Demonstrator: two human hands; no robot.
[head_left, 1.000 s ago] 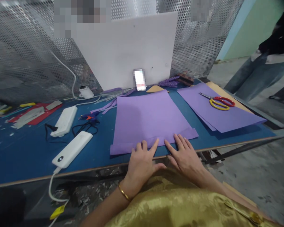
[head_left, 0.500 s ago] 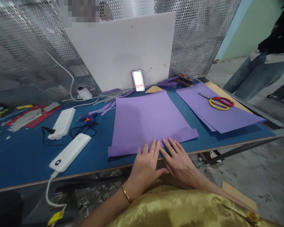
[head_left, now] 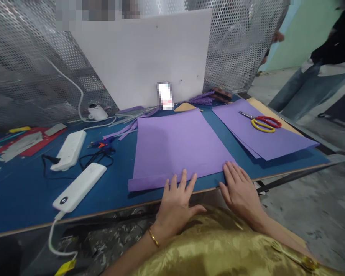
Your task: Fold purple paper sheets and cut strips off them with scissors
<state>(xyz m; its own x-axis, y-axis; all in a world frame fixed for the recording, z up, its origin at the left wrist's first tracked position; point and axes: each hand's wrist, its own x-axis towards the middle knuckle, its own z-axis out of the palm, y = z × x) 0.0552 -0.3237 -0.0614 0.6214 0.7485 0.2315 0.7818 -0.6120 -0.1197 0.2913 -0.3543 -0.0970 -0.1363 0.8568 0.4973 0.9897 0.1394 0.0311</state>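
A large purple paper sheet (head_left: 175,143) lies on the blue table (head_left: 23,191), its near edge folded over into a narrow strip. My left hand (head_left: 176,201) lies flat with fingers spread on the middle of that folded strip. At the strip's right end, near the sheet's corner, my right hand (head_left: 240,189) presses down flat, fingers together. Neither hand holds anything.
A stack of purple sheets (head_left: 264,140) with red-and-yellow scissors (head_left: 263,123) lies at the right. A white power bank (head_left: 80,187), power strip (head_left: 66,149) and glue gun (head_left: 102,143) sit at the left. A white board (head_left: 143,57) leans on perforated metal behind. A person (head_left: 313,76) stands at the far right.
My right hand has slid rightward along the folded strip to its right end, flattening the fold. My left hand has stayed near the middle.
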